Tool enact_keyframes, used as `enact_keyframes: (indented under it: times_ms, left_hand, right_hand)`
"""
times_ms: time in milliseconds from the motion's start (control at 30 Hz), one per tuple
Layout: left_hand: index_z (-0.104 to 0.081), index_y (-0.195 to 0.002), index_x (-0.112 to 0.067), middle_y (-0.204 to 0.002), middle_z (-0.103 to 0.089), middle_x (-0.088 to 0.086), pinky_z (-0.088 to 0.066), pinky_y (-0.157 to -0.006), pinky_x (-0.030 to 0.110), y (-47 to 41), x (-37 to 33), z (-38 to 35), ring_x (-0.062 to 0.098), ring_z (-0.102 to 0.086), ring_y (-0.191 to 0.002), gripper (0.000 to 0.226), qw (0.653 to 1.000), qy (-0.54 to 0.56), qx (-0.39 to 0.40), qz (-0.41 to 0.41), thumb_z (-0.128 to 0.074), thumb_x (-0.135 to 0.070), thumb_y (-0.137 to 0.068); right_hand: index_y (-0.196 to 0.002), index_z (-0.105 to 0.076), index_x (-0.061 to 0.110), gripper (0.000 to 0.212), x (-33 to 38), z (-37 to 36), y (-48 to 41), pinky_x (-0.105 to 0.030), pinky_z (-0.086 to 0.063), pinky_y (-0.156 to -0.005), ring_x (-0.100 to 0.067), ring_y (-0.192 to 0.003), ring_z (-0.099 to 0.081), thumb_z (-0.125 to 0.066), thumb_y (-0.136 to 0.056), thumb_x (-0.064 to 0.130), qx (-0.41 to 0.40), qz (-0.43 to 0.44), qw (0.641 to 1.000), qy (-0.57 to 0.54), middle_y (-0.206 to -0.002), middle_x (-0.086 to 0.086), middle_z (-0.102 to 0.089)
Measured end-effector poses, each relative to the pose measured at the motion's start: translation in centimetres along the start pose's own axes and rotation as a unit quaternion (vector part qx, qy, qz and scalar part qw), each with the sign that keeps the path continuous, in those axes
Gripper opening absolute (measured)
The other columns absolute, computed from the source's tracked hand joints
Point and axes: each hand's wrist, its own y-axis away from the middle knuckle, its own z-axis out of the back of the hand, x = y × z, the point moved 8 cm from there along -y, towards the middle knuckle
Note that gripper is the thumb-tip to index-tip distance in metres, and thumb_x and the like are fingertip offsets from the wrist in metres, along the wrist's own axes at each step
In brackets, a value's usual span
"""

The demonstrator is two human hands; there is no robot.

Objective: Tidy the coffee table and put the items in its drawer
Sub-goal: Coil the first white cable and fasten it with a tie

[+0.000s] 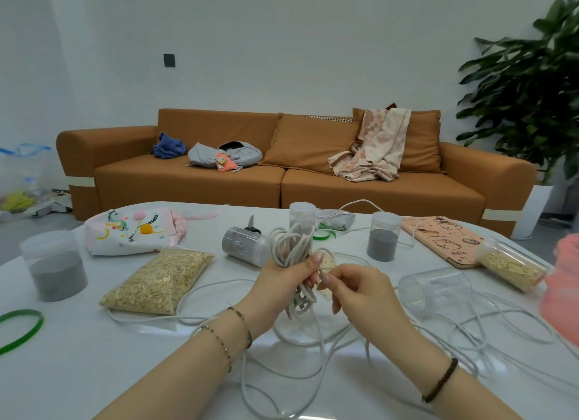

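The left hand (279, 281) is closed around a coiled bundle of white cord (293, 247) and holds it upright above the middle of the white coffee table (78, 372). Just beside it at 3 o'clock, the right hand (360, 291) pinches one strand of the same cord between thumb and forefinger. The other fingers are loosely curled. The rest of the cord lies in loose loops on the table, spreading from under the hands toward 4 and 6 o'clock.

Taking the hands as the centre:
- A clear bag of grain (159, 278) lies flat at 9 o'clock.
- A powder jar (53, 266) half full of grey powder stands farther out that way.
- A green ring (22, 328) lies at 8 o'clock by the table's edge.
- A printed pouch (131, 230) sits at 10 o'clock.
- A tipped jar (246, 244) lies on its side at 11 o'clock, with scissors (251, 225) behind it.
- A tall jar (301, 216) stands at 12 o'clock, partly hidden by the bundle.
- A second powder jar (384, 236) stands at 1 o'clock.
- A pink notebook (445, 236) lies at 2 o'clock.
- An empty jar (435, 289) lies on its side at 3 o'clock, with a grain jar (510, 267) lying beyond it.

An orange sofa (313, 184) stands behind the table.
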Motion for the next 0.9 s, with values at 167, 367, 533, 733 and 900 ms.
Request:
enact_keyframes:
  times_ms: [167, 367, 533, 733, 900]
  left_hand:
    - [-0.066, -0.071, -0.015, -0.059, -0.055, 0.002, -0.045, -0.060, 0.026, 0.9, 0.1, -2.6, 0.014, -0.051, -0.057, 0.017, 0.996, 0.020, 0.084, 0.003, -0.074, -0.028, -0.080]
    - [-0.070, -0.072, -0.021, -0.060, -0.054, -0.002, -0.046, -0.061, 0.026, 0.6, 0.5, -2.0, 0.013, -0.051, -0.059, 0.010, 0.995, 0.067, 0.070, 0.022, -0.080, -0.024, -0.073]
    - [-0.070, -0.093, -0.011, -0.065, -0.060, -0.002, -0.046, -0.059, 0.025, 0.5, 0.7, -1.5, 0.013, -0.056, -0.063, 0.039, 0.999, 0.016, 0.028, 0.004, -0.089, -0.032, -0.066]
    - [-0.068, -0.095, -0.008, -0.076, -0.051, 0.013, -0.044, -0.059, 0.028, 0.0, 1.5, -0.1, 0.016, -0.050, -0.063, 0.038, 0.998, 0.048, -0.014, 0.039, -0.081, -0.038, -0.075]
    - [-0.068, -0.088, -0.012, -0.073, -0.055, 0.007, -0.044, -0.059, 0.026, -0.3, 1.0, 0.2, 0.015, -0.052, -0.064, 0.023, 0.994, 0.103, 0.004, 0.029, -0.082, -0.020, -0.072]
  right_hand:
    - [-0.069, -0.067, 0.019, 0.030, -1.6, 0.6, -0.4, -0.027, -0.040, -0.046, -0.019, -0.045, -0.054, -0.058, -0.096, 0.012, -0.023, -0.058, 0.991, -0.114, -0.064, -0.010, -0.068]
    - [-0.088, -0.070, 0.012, 0.013, -0.4, 2.2, -0.7, -0.020, -0.044, -0.051, -0.014, -0.054, -0.058, -0.061, -0.097, 0.009, -0.059, 0.015, 0.987, -0.150, -0.066, -0.004, -0.067]
    - [-0.078, -0.074, 0.022, 0.018, 1.1, 2.5, 0.1, -0.022, -0.048, -0.053, -0.013, -0.053, -0.062, -0.072, -0.088, 0.008, -0.097, 0.086, 0.989, -0.075, -0.062, 0.008, -0.068]
    - [-0.077, -0.073, 0.033, 0.012, 2.1, 1.4, 0.8, -0.024, -0.042, -0.056, -0.016, -0.060, -0.058, -0.081, -0.081, 0.026, -0.091, 0.159, 0.982, 0.038, -0.072, 0.019, -0.069]
    - [-0.088, -0.060, 0.033, 0.018, 1.9, 1.8, 0.6, -0.025, -0.042, -0.052, -0.012, -0.055, -0.056, -0.068, -0.086, 0.050, -0.091, 0.153, 0.982, 0.067, -0.067, 0.015, -0.068]
